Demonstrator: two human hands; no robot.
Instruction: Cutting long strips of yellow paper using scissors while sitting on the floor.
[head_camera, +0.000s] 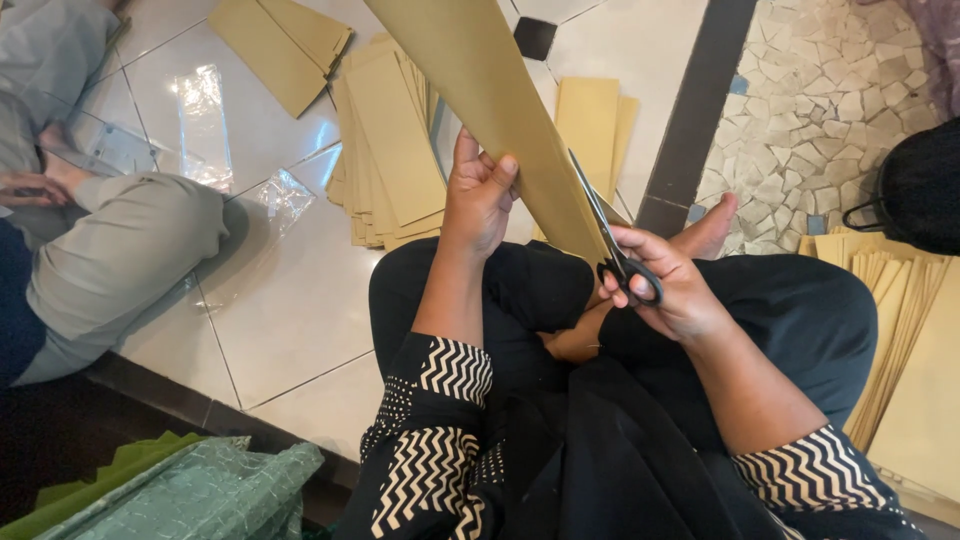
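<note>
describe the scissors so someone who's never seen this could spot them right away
Start at the long mustard-yellow paper sheet raised over the seated person's lap, gripped by the left hand. Along its right edge run the black-handled steel scissors, looped in the right hand. They are the only metal tool among the flat paper stacks.

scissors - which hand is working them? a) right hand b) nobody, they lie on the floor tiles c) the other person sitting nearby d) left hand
a: the right hand has its fingers through the black handles of the scissors, whose blades meet the edge of the brown paper sheet, while the left hand grips that sheet.
</note>
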